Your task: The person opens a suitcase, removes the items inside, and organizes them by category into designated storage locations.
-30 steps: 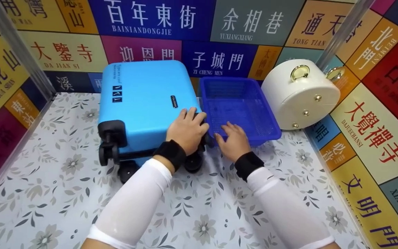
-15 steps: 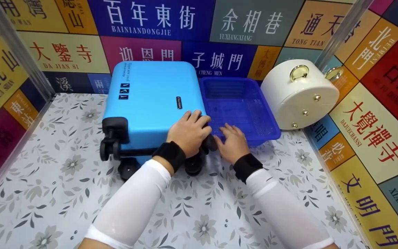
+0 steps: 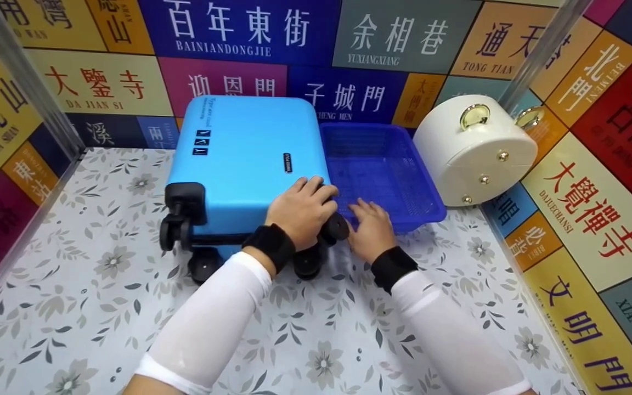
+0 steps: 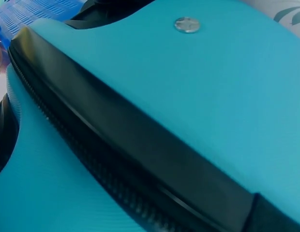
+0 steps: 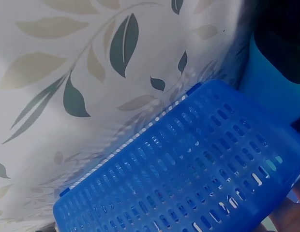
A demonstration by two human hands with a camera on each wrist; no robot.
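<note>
A light blue suitcase (image 3: 244,159) with black wheels lies on its side in the head view. My left hand (image 3: 302,211) grips its near right corner, fingers bent over the edge beside a wheel (image 3: 338,226). The left wrist view shows the suitcase's end (image 4: 203,92) and its black zip seam. Right of the suitcase stands a dark blue plastic basket (image 3: 438,210). My right hand (image 3: 372,230) reaches over its front rim with loosely extended fingers; the thumb is partly hidden by the wheel. The basket's slotted wall (image 5: 164,181) fills much of the right wrist view.
A round white case (image 3: 472,156) with gold handles stands against the basket's right side. Printed panels (image 3: 250,27) enclose the back and sides. A floral cloth (image 3: 327,329) covers the surface, with both forearms across its front.
The suitcase has shifted right and turned slightly, covering the basket's left edge. My left hand has moved right with it. The right hand has barely moved, and the basket stays put.
</note>
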